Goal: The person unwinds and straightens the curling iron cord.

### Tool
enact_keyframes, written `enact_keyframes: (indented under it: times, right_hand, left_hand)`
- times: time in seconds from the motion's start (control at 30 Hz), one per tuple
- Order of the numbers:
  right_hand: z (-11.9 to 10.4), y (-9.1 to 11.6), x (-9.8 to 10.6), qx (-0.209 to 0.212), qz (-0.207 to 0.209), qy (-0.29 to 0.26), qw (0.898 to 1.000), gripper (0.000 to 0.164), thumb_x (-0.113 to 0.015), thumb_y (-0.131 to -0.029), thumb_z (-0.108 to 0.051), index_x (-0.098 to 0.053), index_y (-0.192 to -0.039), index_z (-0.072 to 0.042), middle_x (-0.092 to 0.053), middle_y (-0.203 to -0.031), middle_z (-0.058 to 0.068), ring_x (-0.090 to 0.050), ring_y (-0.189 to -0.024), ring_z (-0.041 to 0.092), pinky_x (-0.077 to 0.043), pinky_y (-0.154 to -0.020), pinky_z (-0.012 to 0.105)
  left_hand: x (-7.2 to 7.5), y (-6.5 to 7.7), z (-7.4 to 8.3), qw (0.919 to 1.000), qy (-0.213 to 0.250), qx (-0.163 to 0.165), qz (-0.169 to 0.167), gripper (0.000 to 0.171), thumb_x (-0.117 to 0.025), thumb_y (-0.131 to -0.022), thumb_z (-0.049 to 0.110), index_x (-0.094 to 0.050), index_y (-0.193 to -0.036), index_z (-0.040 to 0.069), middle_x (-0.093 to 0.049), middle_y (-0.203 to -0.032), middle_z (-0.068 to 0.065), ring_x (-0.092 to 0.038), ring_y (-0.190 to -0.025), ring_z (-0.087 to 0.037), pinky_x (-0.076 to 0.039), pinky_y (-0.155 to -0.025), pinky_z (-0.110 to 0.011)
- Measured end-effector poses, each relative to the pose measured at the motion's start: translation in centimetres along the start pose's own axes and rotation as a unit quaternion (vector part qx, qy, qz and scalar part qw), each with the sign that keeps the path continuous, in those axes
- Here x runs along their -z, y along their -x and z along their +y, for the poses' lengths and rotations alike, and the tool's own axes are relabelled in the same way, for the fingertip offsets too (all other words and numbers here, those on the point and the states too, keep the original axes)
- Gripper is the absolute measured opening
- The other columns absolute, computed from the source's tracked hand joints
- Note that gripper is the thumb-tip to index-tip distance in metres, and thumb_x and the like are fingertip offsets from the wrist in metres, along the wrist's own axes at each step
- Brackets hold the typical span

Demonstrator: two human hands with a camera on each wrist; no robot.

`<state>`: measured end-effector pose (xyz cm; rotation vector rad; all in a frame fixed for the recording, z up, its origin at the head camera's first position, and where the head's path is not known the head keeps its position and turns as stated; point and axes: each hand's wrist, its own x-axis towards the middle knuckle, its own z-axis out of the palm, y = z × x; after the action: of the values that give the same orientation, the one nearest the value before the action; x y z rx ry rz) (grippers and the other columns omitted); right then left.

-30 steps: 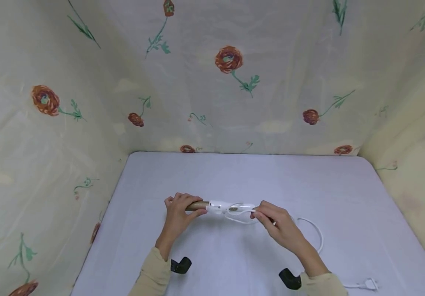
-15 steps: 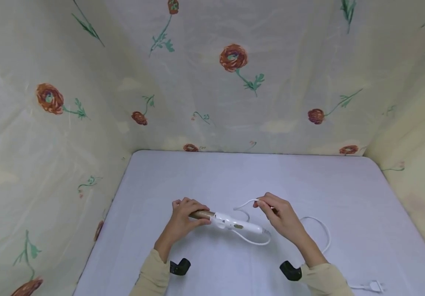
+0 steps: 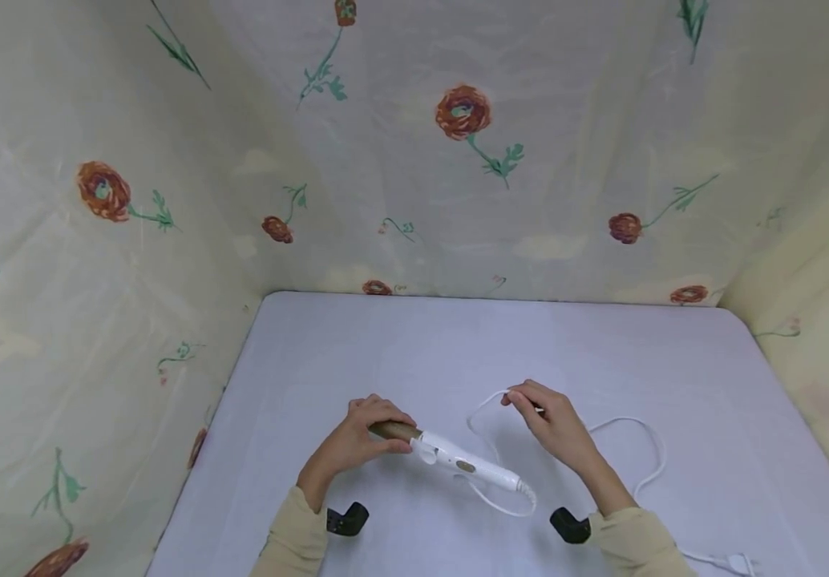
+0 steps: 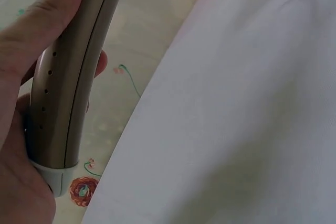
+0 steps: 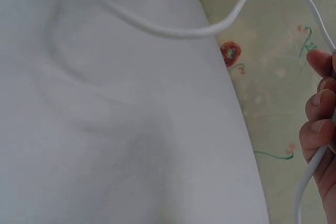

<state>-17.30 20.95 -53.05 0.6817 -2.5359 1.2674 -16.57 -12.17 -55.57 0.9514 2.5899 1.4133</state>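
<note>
My left hand grips the gold-brown barrel of a hair curling iron, whose white handle slants down toward the right in the head view. Close up in the left wrist view, the barrel shows a lengthwise split, a row of small holes and a pale end cap, with the thumb along one side. My right hand holds the white cord between curled fingers, at the right of the handle. From the handle's end the cord loops below the iron, then rises in an arc to that hand.
The cord's far length curves over the white tabletop to a white plug at the lower right. Black curved pieces show beside both wrists. Flower-printed sheeting stands behind the table and along its sides.
The iron's handle end has swung down and away from the right hand, so the iron now tilts. The right hand holds the cord apart from the handle, and the cord loop has widened.
</note>
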Motion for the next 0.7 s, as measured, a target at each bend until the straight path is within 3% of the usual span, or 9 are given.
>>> enact_keyframes:
  times: [0.17, 0.33, 0.43, 0.5, 0.63, 0.7]
  right_hand:
    - [1.1, 0.6, -1.1, -0.016, -0.011, 0.014, 1.0, 0.014, -0.057, -0.094, -0.009, -0.07, -0.091, -0.015, -0.068, -0.085, 0.001, -0.048, -0.069, -0.001, -0.047, -0.061, 0.02]
    - [1.9, 1.9, -2.4, -0.041, -0.043, 0.029, 0.998, 0.012, -0.061, -0.092, -0.013, -0.072, -0.095, -0.013, -0.065, -0.081, 0.0, -0.046, -0.065, -0.002, -0.043, -0.057, 0.019]
    - [2.0, 2.5, -3.3, -0.058, -0.066, 0.038, 0.995, 0.011, -0.064, -0.089, -0.014, -0.073, -0.095, -0.012, -0.061, -0.082, -0.007, -0.048, -0.068, -0.002, -0.044, -0.061, 0.02]
    - [2.0, 2.9, -3.9, -0.075, -0.074, 0.039, 0.994, 0.009, -0.065, -0.088, -0.017, -0.072, -0.094, -0.015, -0.059, -0.081, -0.011, -0.05, -0.069, -0.002, -0.045, -0.063, 0.021]
    - [2.3, 4.0, -5.3, -0.067, -0.077, 0.041, 0.994, 0.006, -0.068, -0.086, -0.022, -0.07, -0.092, -0.02, -0.064, -0.084, -0.015, -0.058, -0.077, -0.001, -0.049, -0.069, 0.023]
    - [2.4, 4.8, -5.8, -0.079, -0.088, 0.035, 0.992, 0.009, -0.068, -0.086, -0.025, -0.07, -0.094, -0.022, -0.065, -0.088, -0.015, -0.06, -0.082, 0.0, -0.051, -0.074, 0.022]
  left_hand:
    - [0.3, 0.1, 0.1, 0.9992, 0.038, 0.011, -0.01, 0.033, -0.076, -0.076, 0.032, -0.067, -0.108, 0.031, -0.065, -0.102, 0.015, -0.048, -0.091, -0.005, -0.029, -0.087, -0.033]
    - [-0.1, -0.3, 0.0, 0.9977, 0.065, -0.018, 0.007, 0.033, -0.076, -0.078, 0.017, -0.068, -0.109, 0.016, -0.067, -0.103, -0.001, -0.051, -0.093, -0.011, -0.037, -0.085, -0.029]
    - [-0.1, -0.6, 0.0, 0.9973, 0.064, -0.012, 0.033, 0.033, -0.076, -0.077, 0.014, -0.068, -0.11, 0.012, -0.067, -0.105, -0.003, -0.052, -0.094, -0.012, -0.041, -0.083, -0.028]
    - [0.0, -0.8, 0.0, 0.9967, 0.059, 0.003, 0.054, 0.033, -0.075, -0.078, 0.017, -0.068, -0.11, 0.015, -0.067, -0.106, 0.0, -0.052, -0.096, -0.01, -0.042, -0.082, -0.026]
    - [0.3, -1.2, 0.3, 0.9932, 0.058, 0.016, 0.1, 0.032, -0.073, -0.081, 0.023, -0.067, -0.112, 0.02, -0.067, -0.107, 0.003, -0.051, -0.097, -0.01, -0.044, -0.081, -0.026]
    - [0.1, -1.4, 0.2, 0.9904, 0.049, 0.025, 0.127, 0.035, -0.073, -0.081, 0.027, -0.066, -0.115, 0.022, -0.067, -0.108, 0.005, -0.051, -0.098, -0.011, -0.04, -0.087, -0.03]
